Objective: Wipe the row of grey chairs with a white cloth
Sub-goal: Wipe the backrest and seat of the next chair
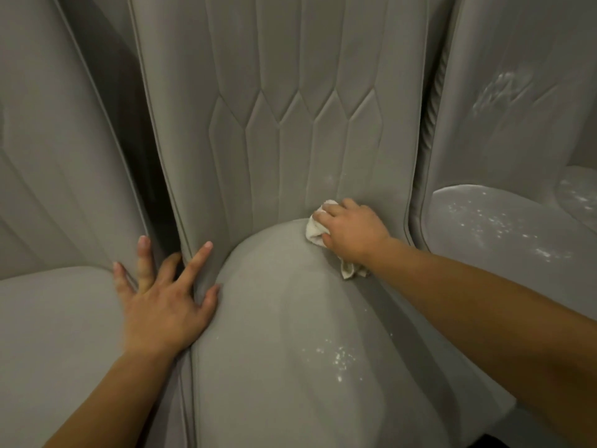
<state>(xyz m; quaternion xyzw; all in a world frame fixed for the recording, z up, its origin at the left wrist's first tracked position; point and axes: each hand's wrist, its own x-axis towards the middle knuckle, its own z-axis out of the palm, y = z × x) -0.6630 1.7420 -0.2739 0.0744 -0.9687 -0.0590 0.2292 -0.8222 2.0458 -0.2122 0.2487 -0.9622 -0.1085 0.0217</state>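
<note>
A grey upholstered chair fills the middle, with a rounded seat (274, 318) and a quilted backrest (290, 108). My right hand (352, 231) grips a crumpled white cloth (315, 229) and presses it where the seat meets the backrest, towards the right side. My left hand (161, 299) lies flat with fingers spread across the gap between the middle chair and the left chair (55, 318). White specks (339, 357) dot the front right of the middle seat.
A third grey chair (504, 227) stands on the right, its seat and backrest marked with white specks and smears. A dark narrow gap (142, 140) runs between the left and middle backrests. A further seat edge (578, 195) shows at the far right.
</note>
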